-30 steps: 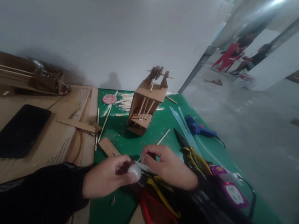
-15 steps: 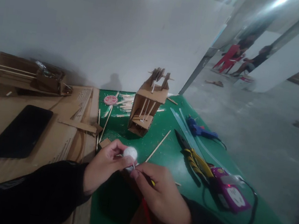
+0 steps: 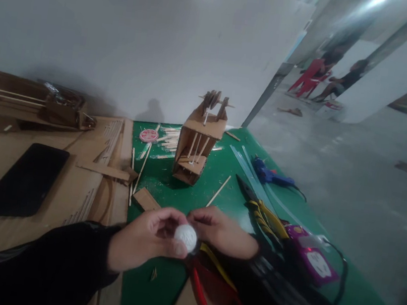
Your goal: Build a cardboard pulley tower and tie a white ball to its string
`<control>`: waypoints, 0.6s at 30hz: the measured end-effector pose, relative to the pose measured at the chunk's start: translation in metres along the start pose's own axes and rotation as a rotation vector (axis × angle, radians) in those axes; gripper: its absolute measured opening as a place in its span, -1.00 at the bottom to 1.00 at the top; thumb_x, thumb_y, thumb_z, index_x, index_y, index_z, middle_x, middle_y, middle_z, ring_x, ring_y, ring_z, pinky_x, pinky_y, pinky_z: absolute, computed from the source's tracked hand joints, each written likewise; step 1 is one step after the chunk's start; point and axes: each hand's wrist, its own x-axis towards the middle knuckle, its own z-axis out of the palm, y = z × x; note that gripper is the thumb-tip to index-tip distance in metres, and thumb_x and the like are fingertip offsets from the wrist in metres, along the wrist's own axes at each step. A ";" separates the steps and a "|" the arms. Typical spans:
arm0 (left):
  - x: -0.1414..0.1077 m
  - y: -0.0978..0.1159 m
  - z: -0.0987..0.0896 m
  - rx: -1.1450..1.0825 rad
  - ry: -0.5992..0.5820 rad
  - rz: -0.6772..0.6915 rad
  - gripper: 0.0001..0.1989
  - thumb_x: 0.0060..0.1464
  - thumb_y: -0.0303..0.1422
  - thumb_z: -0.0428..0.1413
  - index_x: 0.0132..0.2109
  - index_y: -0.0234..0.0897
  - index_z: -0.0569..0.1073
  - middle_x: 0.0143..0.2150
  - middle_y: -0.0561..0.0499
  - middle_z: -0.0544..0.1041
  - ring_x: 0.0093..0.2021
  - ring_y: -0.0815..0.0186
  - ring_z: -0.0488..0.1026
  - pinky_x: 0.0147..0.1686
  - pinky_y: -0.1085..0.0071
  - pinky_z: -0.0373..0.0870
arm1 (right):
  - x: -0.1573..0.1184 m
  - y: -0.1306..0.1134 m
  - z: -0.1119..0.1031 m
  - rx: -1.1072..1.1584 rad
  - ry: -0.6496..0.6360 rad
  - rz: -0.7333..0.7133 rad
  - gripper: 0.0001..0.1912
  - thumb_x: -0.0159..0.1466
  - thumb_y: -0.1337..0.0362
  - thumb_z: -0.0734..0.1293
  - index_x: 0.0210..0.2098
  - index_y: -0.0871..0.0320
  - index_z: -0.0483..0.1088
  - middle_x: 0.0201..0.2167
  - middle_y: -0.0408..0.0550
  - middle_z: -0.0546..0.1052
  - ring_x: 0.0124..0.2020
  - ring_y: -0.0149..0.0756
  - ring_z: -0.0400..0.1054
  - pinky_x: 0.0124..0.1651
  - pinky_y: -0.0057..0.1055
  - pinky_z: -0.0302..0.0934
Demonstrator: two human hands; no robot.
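Working the white ball [image 3: 185, 238], seemingly: left hand [image 3: 147, 240] pinches it; right hand [image 3: 225, 233] curls near, hold unclear. Next calls for steadiness.

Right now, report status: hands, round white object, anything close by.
Left hand: grip on round white object. Right hand: alongside, fingertip hold unclear. Close, lower in view: curved red tool handle.

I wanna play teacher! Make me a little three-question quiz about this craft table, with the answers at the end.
1. Fill in: The glue gun is coloured ____.
2. Which is nearest the purple power strip?
A) the glue gun
B) the long-nosed pliers
C) the cardboard model
3. True or false: The left hand is holding the round white object.

Key: 1 blue; 2 B; 3 true.
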 end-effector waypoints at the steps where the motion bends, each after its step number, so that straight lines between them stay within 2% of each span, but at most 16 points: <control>1: 0.000 -0.001 0.000 0.020 -0.005 -0.014 -0.58 -0.20 -0.40 0.36 -0.17 -0.32 0.38 -0.28 0.04 0.47 -0.27 0.38 0.39 -0.26 0.47 0.28 | 0.001 -0.002 -0.004 -0.028 -0.003 -0.002 -0.77 0.17 0.20 0.29 -0.50 0.24 0.36 -0.61 -0.22 0.28 -0.56 -0.48 0.11 -0.48 -0.54 0.00; 4: 0.002 -0.006 -0.001 0.105 -0.019 -0.017 -0.59 -0.17 -0.39 0.34 -0.18 -0.33 0.35 -0.29 0.04 0.46 -0.28 0.37 0.38 -0.27 0.45 0.27 | 0.001 -0.011 -0.011 -0.109 -0.005 -0.006 -0.77 0.20 0.22 0.25 -0.49 0.25 0.38 -0.59 -0.21 0.30 -0.54 -0.48 0.11 -0.47 -0.54 0.00; 7: 0.004 -0.010 -0.004 0.211 0.029 0.017 -0.62 -0.13 -0.32 0.33 -0.23 -0.32 0.31 -0.33 0.07 0.42 -0.33 0.40 0.34 -0.32 0.46 0.24 | 0.000 -0.020 -0.011 -0.224 0.051 -0.008 -0.79 0.21 0.29 0.23 -0.49 0.26 0.39 -0.56 -0.19 0.35 -0.50 -0.46 0.16 -0.42 -0.53 0.05; 10: 0.007 -0.014 -0.008 0.238 0.072 0.032 -0.61 -0.11 -0.27 0.32 -0.30 -0.30 0.25 -0.39 0.11 0.40 -0.38 0.42 0.32 -0.38 0.48 0.22 | -0.005 -0.030 -0.004 -0.356 0.144 -0.032 -0.79 0.24 0.32 0.21 -0.47 0.24 0.39 -0.55 -0.18 0.37 -0.49 -0.44 0.19 -0.42 -0.53 0.05; 12: 0.008 -0.014 -0.009 0.174 0.098 0.032 -0.60 -0.11 -0.26 0.32 -0.30 -0.29 0.25 -0.43 0.14 0.40 -0.42 0.45 0.33 -0.42 0.50 0.22 | -0.011 -0.035 0.006 -0.431 0.198 -0.059 -0.77 0.28 0.32 0.18 -0.45 0.22 0.39 -0.55 -0.18 0.39 -0.50 -0.44 0.20 -0.44 -0.53 0.04; 15: 0.009 -0.013 -0.006 0.011 0.158 0.048 -0.52 -0.12 -0.30 0.33 -0.07 -0.26 0.33 -0.41 0.16 0.42 -0.45 0.46 0.36 -0.40 0.47 0.28 | -0.021 -0.040 0.021 -0.536 0.295 -0.149 -0.75 0.31 0.32 0.16 -0.42 0.20 0.40 -0.49 -0.13 0.44 -0.46 -0.40 0.27 -0.40 -0.50 0.07; 18: 0.006 -0.009 -0.003 -0.109 0.175 0.018 -0.41 -0.11 -0.32 0.33 0.09 -0.28 0.39 -0.32 0.06 0.50 -0.38 0.42 0.42 -0.28 0.42 0.35 | -0.027 -0.039 0.032 -0.592 0.388 -0.257 -0.77 0.32 0.34 0.16 -0.40 0.18 0.39 -0.43 -0.07 0.47 -0.37 -0.34 0.32 -0.32 -0.46 0.10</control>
